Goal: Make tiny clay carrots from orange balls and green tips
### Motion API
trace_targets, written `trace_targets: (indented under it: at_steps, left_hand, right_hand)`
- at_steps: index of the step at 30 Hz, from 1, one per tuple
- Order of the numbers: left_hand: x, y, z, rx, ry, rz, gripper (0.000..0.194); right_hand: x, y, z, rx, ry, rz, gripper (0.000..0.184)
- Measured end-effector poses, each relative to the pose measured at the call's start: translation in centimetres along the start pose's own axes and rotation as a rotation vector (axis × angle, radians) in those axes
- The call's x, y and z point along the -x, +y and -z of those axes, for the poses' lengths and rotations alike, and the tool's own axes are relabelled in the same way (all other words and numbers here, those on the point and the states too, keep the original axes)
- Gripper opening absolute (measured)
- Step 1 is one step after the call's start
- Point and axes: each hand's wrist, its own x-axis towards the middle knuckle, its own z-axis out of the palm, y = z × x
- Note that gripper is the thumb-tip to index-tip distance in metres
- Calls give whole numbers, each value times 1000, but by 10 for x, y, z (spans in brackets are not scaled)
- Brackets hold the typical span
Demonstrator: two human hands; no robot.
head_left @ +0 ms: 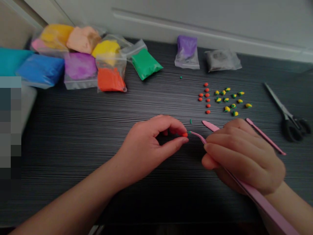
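Orange piece (185, 134): pinched between thumb and fingers of left hand (146, 143). Pink tweezers (269, 203): clasped in right hand (246, 156), slanting up-left toward the piece; green speck (190, 132) at their tip, just right of it.

Craft spot at a dark, fine-ridged tabletop (73, 114), looks like a home.
Pale panelled surface (220, 19) behind, door or furniture front, can't tell which; domestic look, exact room unclear. Craft signs: clear zip bags of bright, clay-like material (80, 67), black-handled metal scissors (287, 112), slim pink plastic tool (265, 135), small orange-red oval pieces (207, 95) and small yellow-and-green pieces (226, 100) laid out on the top.
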Motion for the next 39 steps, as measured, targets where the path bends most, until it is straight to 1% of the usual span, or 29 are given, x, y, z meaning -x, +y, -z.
trace_targets:
  at_steps: [5, 10, 14, 20, 26, 39]
  left_hand:
    - [1, 0, 0, 14, 13, 8, 12]
    - [0, 1, 1, 15, -2, 19, 12]
    - [0, 2, 2, 17, -3, 19, 13]
    - [0, 2, 2, 10, -8, 24, 12]
    - [0, 1, 1, 6, 2, 23, 12]
    - [0, 1, 1, 9, -7, 21, 12]
  right_hand:
    - [-2, -1, 0, 17, -20, 7, 9]
    - [-1, 0, 2, 19, -65, 43, 9]
    - [0, 1, 2, 24, -88, 23, 7]
    - [-1, 1, 2, 1, -96, 13, 8]
    - [-1, 0, 1, 11, -102, 40, 8]
    - [-1, -1, 1, 6, -116, 17, 5]
